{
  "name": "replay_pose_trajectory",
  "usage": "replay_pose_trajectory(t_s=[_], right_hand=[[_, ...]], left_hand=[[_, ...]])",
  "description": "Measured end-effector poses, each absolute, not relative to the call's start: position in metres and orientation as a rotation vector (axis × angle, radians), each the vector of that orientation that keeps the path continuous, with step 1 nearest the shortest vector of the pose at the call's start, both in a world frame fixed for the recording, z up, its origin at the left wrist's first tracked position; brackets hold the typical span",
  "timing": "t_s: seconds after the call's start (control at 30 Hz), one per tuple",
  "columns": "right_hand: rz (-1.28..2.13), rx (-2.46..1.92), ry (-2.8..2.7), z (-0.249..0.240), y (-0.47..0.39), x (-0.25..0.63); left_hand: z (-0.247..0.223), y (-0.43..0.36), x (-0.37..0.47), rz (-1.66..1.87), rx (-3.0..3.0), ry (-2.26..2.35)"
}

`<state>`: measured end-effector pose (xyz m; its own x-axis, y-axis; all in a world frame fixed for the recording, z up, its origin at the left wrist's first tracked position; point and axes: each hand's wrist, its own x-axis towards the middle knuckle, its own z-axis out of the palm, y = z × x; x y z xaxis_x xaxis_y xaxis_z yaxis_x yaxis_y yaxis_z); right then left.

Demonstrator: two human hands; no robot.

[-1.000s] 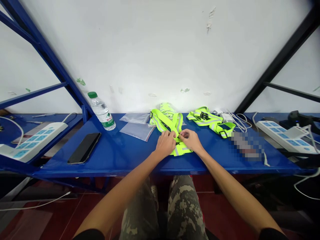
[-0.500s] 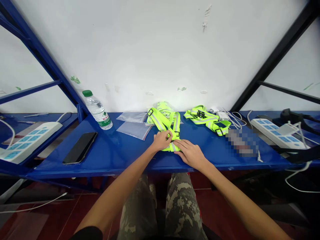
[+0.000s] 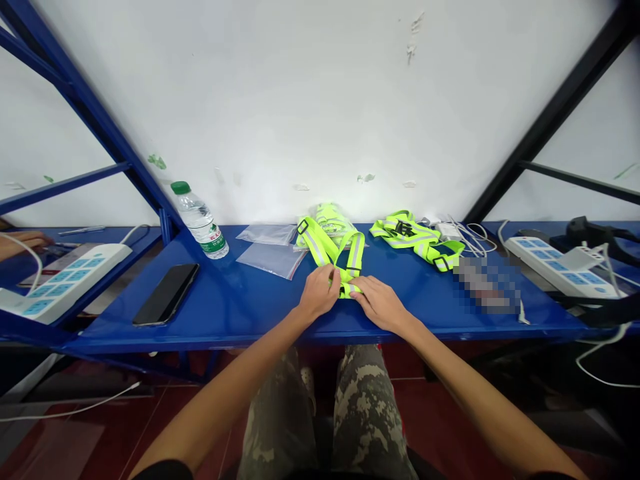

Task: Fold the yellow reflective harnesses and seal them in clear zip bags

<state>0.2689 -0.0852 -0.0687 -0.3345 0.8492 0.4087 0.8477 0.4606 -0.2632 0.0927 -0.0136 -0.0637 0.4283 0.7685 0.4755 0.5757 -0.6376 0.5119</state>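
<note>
A neon-yellow reflective harness (image 3: 356,255) with grey stripes and black buckles lies folded on the blue table (image 3: 240,303). My left hand (image 3: 320,291) is closed on the left side of its near end, fingers curled around the strap. On the other side my right hand (image 3: 379,301) grips the same end, its fingertips pressed on the band. Parts of the strap between and under the fingers are hidden. Just behind the harness sits a clear bag with more yellow webbing (image 3: 327,215). A second reflective harness (image 3: 405,233) lies loose to the right.
Two clear zip bags (image 3: 273,259) lie left of the harness. Farther left are a water bottle (image 3: 203,223) and a black phone (image 3: 167,293). A white charger with cable (image 3: 450,231) is at right. Power strips (image 3: 75,280) flank the table. Another person's hand (image 3: 25,243) shows at far left.
Both hands have shifted on the harness's near end, my left hand turning and curling more over the strap. The near end looks more compact. Another person's hand has appeared at far left.
</note>
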Motion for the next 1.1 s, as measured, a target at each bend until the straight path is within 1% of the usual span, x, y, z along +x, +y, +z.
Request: replay_pose_trajectory(t_s=[0.13,0.3,0.5,0.7,0.83,0.93,1.0,1.1], right_hand=[[0.03,-1.459,-2.167,-0.071,-0.081,0.265],[0.037,-1.583,-2.083,-0.069,-0.071,0.267],[0.034,-1.499,-2.08,-0.066,-0.057,0.269],[0.162,-1.606,-2.061,-0.066,-0.049,0.27],[0.217,-1.685,-2.047,-0.066,-0.044,0.271],[0.245,-1.73,-2.015,-0.067,-0.039,0.27],[0.228,-1.72,-1.996,-0.07,-0.036,0.268],[0.114,-1.633,-1.945,-0.074,-0.032,0.267]], left_hand=[[-0.062,-0.006,0.096,0.989,2.366,1.238],[-0.057,0.003,0.105,0.972,2.252,1.172],[-0.055,0.012,0.109,0.817,2.317,1.174],[-0.06,0.024,0.113,0.798,2.526,1.139],[-0.062,0.032,0.116,0.809,2.418,1.119],[-0.064,0.034,0.115,0.742,2.399,1.127],[-0.066,0.034,0.114,0.657,2.422,1.177],[-0.068,0.031,0.112,0.587,2.446,1.23]])
